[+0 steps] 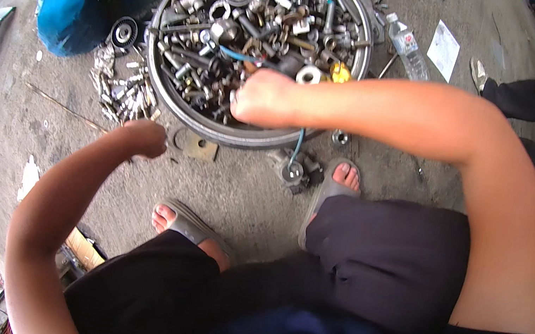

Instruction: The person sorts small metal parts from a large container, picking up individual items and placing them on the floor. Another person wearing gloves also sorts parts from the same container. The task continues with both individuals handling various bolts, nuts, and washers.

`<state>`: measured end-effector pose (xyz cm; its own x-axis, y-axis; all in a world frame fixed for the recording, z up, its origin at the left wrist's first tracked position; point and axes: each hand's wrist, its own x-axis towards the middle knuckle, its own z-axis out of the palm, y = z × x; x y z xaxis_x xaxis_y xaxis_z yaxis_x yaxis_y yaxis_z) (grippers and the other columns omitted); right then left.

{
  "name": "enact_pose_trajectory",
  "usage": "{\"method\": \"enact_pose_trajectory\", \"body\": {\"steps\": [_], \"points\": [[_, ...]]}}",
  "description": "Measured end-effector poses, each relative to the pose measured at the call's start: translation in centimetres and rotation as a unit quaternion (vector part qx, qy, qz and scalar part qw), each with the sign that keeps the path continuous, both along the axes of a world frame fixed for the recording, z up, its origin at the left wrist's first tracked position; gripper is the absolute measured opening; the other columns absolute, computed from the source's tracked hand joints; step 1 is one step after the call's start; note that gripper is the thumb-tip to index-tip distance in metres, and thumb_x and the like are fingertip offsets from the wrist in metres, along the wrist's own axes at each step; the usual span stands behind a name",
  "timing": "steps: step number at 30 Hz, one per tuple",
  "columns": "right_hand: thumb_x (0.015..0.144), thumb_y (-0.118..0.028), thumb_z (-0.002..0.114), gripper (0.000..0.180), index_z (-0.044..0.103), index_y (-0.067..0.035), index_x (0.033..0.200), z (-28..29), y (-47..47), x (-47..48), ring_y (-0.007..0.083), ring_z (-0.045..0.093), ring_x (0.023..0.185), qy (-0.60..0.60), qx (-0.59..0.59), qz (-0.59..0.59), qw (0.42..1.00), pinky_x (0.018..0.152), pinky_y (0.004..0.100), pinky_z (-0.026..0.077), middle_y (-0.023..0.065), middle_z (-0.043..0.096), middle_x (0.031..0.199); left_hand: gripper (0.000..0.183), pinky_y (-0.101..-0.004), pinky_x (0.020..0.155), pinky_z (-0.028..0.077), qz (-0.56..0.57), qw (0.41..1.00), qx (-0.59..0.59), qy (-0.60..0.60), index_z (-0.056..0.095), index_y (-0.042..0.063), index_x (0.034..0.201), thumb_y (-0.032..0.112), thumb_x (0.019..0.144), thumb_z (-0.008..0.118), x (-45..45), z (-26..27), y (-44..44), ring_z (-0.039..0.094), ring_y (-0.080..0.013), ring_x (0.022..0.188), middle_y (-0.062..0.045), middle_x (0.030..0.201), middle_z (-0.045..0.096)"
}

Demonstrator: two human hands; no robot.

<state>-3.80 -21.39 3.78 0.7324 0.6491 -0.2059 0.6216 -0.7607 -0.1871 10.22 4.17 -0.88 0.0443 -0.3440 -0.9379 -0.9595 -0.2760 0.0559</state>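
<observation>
A wide round metal basin point(246, 137) is heaped with bolts, nuts, sockets and bearings. My right hand point(264, 98) is over its near part, among the hardware, with the fingers curled down. Whatever those fingers may hold is hidden. Beside the hand lie a ring bearing point(309, 74), a yellow part point(340, 72) and a blue strip point(239, 55). My left hand point(146, 139) hovers outside the basin, fingers curled, near a pile of small metal parts point(124, 93). No held object shows in it. A flat metal plate with a hole point(201, 148) lies on the concrete just right of it.
A blue plastic bag point(68, 3) and a black pulley-like wheel point(124, 31) stand left of the basin. A plastic bottle point(408, 47) and a paper sheet point(443, 50) lie right. Near my foot sits a metal assembly point(293, 171). Another person's leg point(521, 96) is at far right.
</observation>
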Motion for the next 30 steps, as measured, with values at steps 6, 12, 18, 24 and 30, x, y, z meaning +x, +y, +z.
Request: {"method": "enact_pose_trajectory", "body": {"steps": [6,12,18,24,30], "points": [[0.079,-0.012,0.061,0.007,0.062,-0.006,0.079,0.4,-0.4,0.4,0.0311,0.070,0.070,-0.019,0.018,-0.022,0.999,0.057,0.0445,0.056,0.0109,0.067,0.072,0.035,-0.0466,0.086,0.055,0.060,0.997,-0.041,-0.025,0.074,-0.001,0.097,0.030,0.090,0.060,1.1,-0.8,1.4,0.070,-0.0373,0.096,-0.021,0.102,0.072],[0.077,-0.014,0.063,0.010,0.070,-0.008,0.080,0.9,-0.2,0.1,0.0308,0.070,0.070,0.018,-0.026,-0.020,0.999,0.056,0.0428,0.055,0.0085,0.068,0.072,0.041,-0.0494,0.084,0.054,0.070,0.995,-0.071,0.006,0.072,-0.005,0.090,0.032,0.089,0.056,1.2,-1.2,2.1,0.069,-0.0412,0.091,-0.026,0.094,0.071],[0.070,-0.012,0.065,0.011,0.075,-0.010,0.071,0.8,0.4,-0.3,0.0277,0.072,0.069,0.024,-0.099,0.035,0.994,0.055,0.0421,0.056,0.0075,0.072,0.071,0.038,-0.0490,0.082,0.055,0.080,0.995,-0.060,-0.002,0.073,-0.004,0.090,0.030,0.088,0.056,0.5,-0.4,1.2,0.070,-0.0409,0.090,-0.025,0.095,0.071],[0.074,-0.016,0.061,0.018,0.076,-0.007,0.078,1.1,0.9,0.4,0.0311,0.072,0.071,0.082,-0.107,0.092,0.987,0.061,0.0451,0.057,0.0115,0.074,0.077,0.034,-0.0457,0.087,0.055,0.068,0.997,-0.003,-0.026,0.074,0.001,0.102,0.025,0.087,0.056,0.2,0.0,-0.1,0.070,-0.0358,0.100,-0.020,0.107,0.072],[0.074,-0.016,0.063,0.015,0.075,-0.007,0.076,1.1,1.6,0.6,0.0300,0.072,0.070,0.146,-0.105,0.011,0.984,0.057,0.0433,0.056,0.0109,0.073,0.076,0.035,-0.0440,0.088,0.055,0.057,0.998,-0.012,-0.008,0.073,0.001,0.104,0.028,0.088,0.058,0.2,-0.9,0.1,0.070,-0.0346,0.102,-0.019,0.109,0.072]]}}
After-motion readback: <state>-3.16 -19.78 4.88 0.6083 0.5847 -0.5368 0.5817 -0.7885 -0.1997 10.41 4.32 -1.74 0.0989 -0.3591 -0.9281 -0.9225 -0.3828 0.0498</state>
